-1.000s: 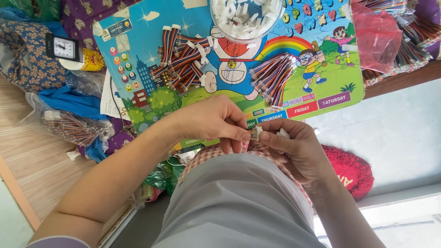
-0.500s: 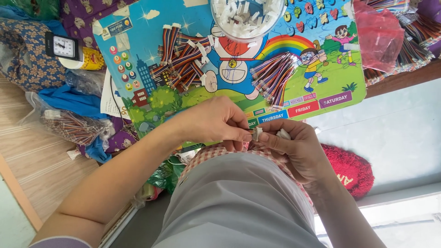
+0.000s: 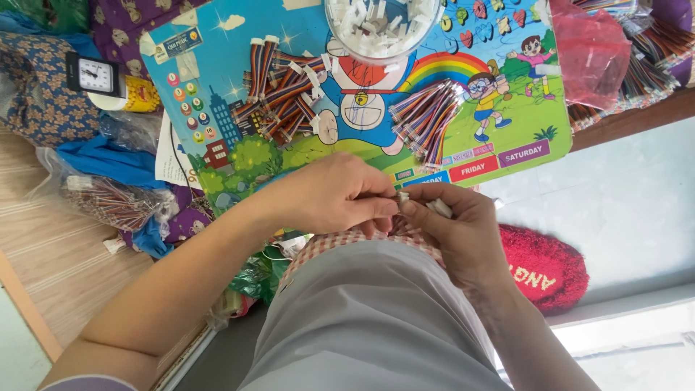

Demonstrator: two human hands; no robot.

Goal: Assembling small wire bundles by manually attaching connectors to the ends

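Head view is all I have, looking straight down over my lap; my left hand and my right hand meet just above my knee, fingertips touching, both pinched together on one small white connector; a second white piece shows between the fingers of the right hand, though I cannot tell how the wires run from it, since the palms hide them; the connector sits right at the near edge of the cartoon board, over the checked cloth that lies across my grey trousers; on the board, well apart from my hands, lies a loose pile of striped ribbon cables to the left and a fanned bundle of coloured wires to the right; a clear round tub of white connectors stands at the far edge between them; off the board's left corner I see a small black clock; a clear bag of more wires lies on the wooden floor; a red fuzzy cushion rests just beside my right wrist
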